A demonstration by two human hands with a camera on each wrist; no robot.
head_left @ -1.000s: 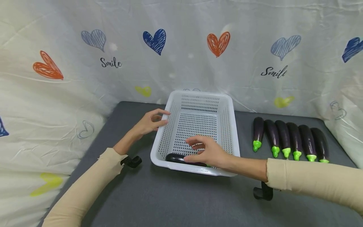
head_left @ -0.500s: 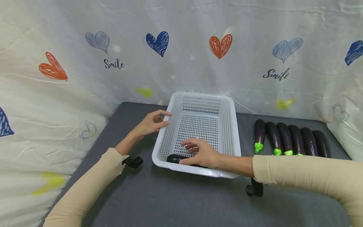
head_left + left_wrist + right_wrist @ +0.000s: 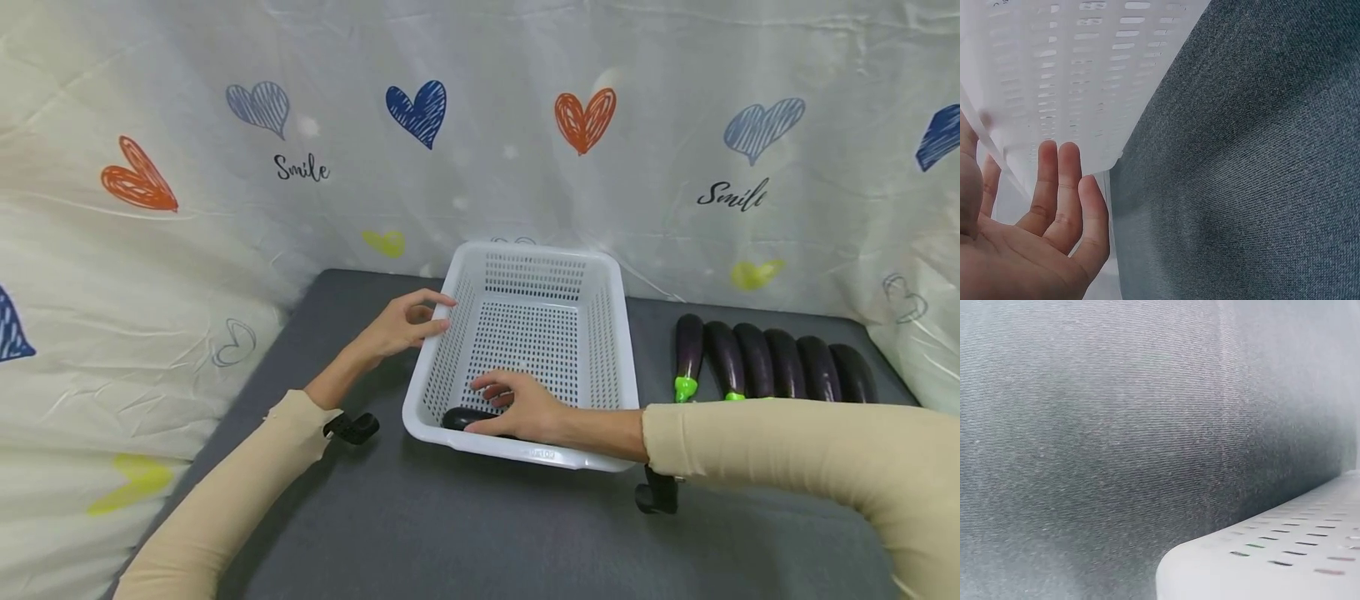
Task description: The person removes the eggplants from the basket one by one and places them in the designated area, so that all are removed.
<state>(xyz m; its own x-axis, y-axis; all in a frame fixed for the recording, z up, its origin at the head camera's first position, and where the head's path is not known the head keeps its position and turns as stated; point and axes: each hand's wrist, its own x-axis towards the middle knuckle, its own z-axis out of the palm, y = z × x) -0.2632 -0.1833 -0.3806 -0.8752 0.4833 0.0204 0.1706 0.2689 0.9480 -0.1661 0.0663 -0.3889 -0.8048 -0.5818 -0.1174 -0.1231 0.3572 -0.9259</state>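
Observation:
A white perforated plastic basket (image 3: 517,454) stands on the grey table. At its left rim, my left hand (image 3: 393,327) holds on, thumb and index finger over the edge. In the left wrist view, the other fingers of the left hand (image 3: 1035,231) lie outside the basket wall (image 3: 1085,75). One dark eggplant (image 3: 459,418) lies along the basket's near side. Reaching over it is my right hand (image 3: 528,408), its thumb at the eggplant and its fingers apart, loosely bent. The hand covers much of that eggplant.
A row of several eggplants (image 3: 783,367) with green caps lies right of the basket, partly hidden by the right sleeve (image 3: 765,442). Behind the grey table (image 3: 465,533) hangs a white curtain (image 3: 495,192) printed with hearts. In the right wrist view shows the basket's corner (image 3: 1197,569).
My right hand has moved slightly left along the eggplant in the basket, and its sleeve now covers more of the row. The left hand has stayed at the rim.

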